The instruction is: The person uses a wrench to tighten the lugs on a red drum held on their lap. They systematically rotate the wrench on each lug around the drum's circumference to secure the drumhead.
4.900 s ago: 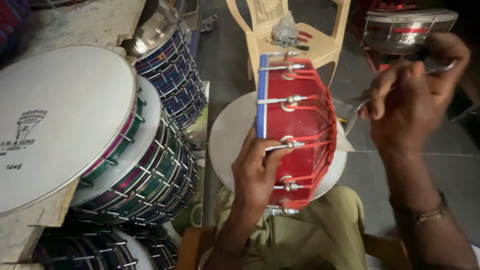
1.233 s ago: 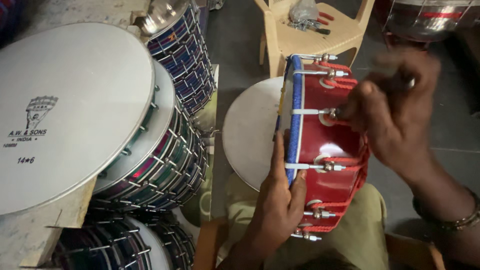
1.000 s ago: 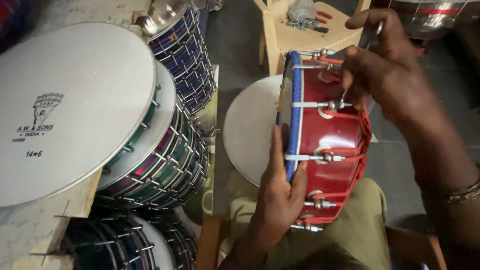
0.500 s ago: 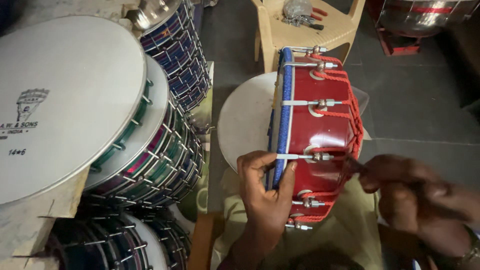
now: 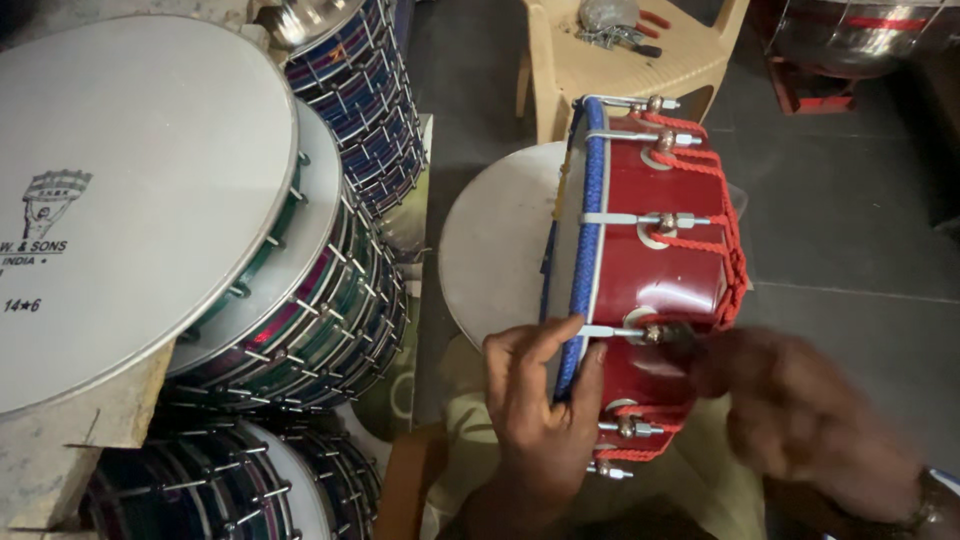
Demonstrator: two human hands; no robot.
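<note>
Here the red drum (image 5: pixel 655 280) stands on edge over the person's lap, its white skin bound by a blue rim (image 5: pixel 585 250) and its shell laced with red cord (image 5: pixel 730 240) through metal tuning bolts (image 5: pixel 650 220). The left hand (image 5: pixel 540 420) is clamped on the blue rim near the bottom, thumb across the skin side and fingers wrapped over the edge. The right hand (image 5: pixel 790 420) is blurred, closed at a tuning bolt on the shell; whether it grips a tool there cannot be told. Behind the red drum a round white drumhead (image 5: pixel 495 250) lies flat. To the left, finished drums (image 5: pixel 300 300) with striped shells and metal lacing are stacked, the largest white head (image 5: pixel 130 190) facing up. Beyond, a beige plastic chair (image 5: pixel 610 70) carries small tools (image 5: pixel 620 25), and the floor (image 5: pixel 850 230) is dark grey tile.
</note>
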